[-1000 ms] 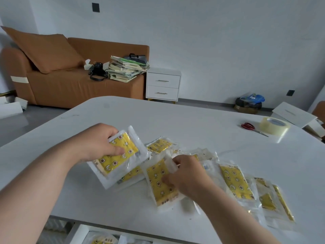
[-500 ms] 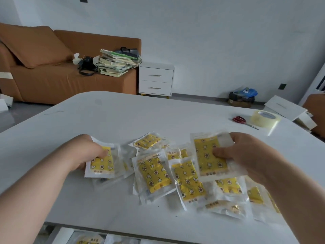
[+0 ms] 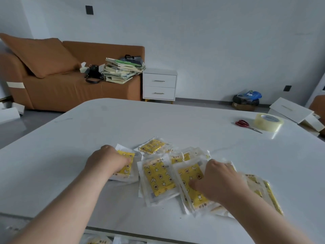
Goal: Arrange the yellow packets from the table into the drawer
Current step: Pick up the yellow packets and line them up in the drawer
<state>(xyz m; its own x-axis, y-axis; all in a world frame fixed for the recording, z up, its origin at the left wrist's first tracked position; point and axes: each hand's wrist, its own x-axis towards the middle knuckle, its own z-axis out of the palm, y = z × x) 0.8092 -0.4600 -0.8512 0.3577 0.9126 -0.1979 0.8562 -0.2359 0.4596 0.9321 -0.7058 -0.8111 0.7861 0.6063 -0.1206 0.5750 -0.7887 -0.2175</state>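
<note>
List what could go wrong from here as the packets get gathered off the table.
1. The yellow packets overlap in a loose, glossy heap, so the right hand, pressing flat on them, may push some along rather than grip one.
2. The left hand covers a small stack; lifted together, the lower ones could slip out.
3. Packets at the right lie close to the table edge and could slide off.

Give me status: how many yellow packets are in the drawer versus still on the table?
Done: a few yellow star-print plastic packets show in the open drawer below the table edge; an exact count is hidden.
In hand: the left hand presses a small stack of packets; the right hand rests on another packet. Neither is lifted.
Left: most of the job, with roughly ten packets spread on the white table.
</note>
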